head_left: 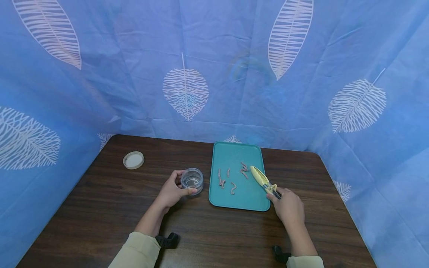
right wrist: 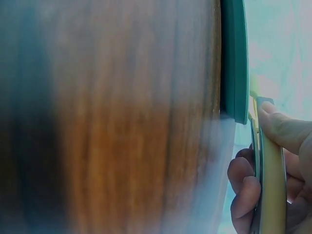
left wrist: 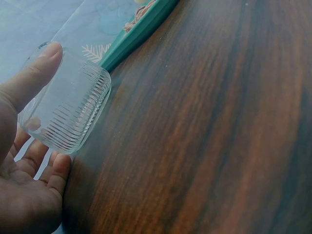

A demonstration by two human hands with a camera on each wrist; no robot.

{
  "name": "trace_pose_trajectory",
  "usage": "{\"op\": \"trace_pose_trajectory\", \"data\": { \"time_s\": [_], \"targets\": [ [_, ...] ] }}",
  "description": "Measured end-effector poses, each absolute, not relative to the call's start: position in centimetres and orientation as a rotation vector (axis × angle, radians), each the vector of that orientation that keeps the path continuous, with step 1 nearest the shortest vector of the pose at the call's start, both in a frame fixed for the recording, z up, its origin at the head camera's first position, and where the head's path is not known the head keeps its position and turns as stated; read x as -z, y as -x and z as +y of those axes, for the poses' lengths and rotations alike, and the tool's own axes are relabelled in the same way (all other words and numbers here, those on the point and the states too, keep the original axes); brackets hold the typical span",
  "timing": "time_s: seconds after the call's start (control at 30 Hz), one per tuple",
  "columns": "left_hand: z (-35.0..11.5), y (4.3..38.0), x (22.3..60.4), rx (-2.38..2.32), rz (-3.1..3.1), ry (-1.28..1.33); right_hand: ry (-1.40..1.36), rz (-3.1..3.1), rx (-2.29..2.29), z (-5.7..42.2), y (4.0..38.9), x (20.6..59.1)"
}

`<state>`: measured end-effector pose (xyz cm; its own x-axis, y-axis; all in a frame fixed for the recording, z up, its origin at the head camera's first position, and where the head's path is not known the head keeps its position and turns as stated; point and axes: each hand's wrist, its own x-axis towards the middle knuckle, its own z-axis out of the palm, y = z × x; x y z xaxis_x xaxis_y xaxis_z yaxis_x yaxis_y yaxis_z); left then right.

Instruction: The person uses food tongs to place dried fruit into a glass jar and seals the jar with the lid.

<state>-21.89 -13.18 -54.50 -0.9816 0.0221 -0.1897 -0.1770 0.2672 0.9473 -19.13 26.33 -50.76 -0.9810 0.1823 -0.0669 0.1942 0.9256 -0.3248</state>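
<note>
While well apart, left fingers (head_left: 174, 177) round the clear jar (head_left: 192, 180), right fingers (right wrist: 244, 197) round yellow tongs (head_left: 259, 176).

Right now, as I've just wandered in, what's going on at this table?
A person's left hand holds a clear jar, while the right hand grips yellow tongs at the right side of a teal tray. Several small pinkish, worm-like pieces lie scattered on the tray. I can see none in the jar or tongs. A round lid lies apart on the table, left of the jar.
</note>
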Motion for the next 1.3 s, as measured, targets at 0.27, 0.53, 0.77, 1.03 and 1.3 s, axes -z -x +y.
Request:
{"op": "trace_pose_trajectory", "data": {
  "time_s": [0.27, 0.53, 0.77, 1.03, 1.3],
  "targets": [
    [-13.1, 22.0, 54.6, -1.804, 2.363, 0.148, -0.26, 3.053, 0.559, 26.0, 19.2, 50.9],
    [-13.1, 21.9, 54.6, -1.799, 2.374, 0.139, -0.241, 3.073, 0.553, 25.7, 19.2, 50.7],
    [-13.1, 22.1, 54.6, -1.803, 2.371, 0.137, -0.223, 3.069, 0.517, 25.4, 19.3, 50.5],
    [-13.2, 22.1, 54.7, -1.792, 2.389, 0.147, -0.209, 3.064, 0.469, 25.3, 19.6, 50.0],
    [-13.3, 22.1, 54.7, -1.804, 2.365, 0.155, -0.246, 3.048, 0.454, 25.2, 19.8, 49.7]
  ]
}}
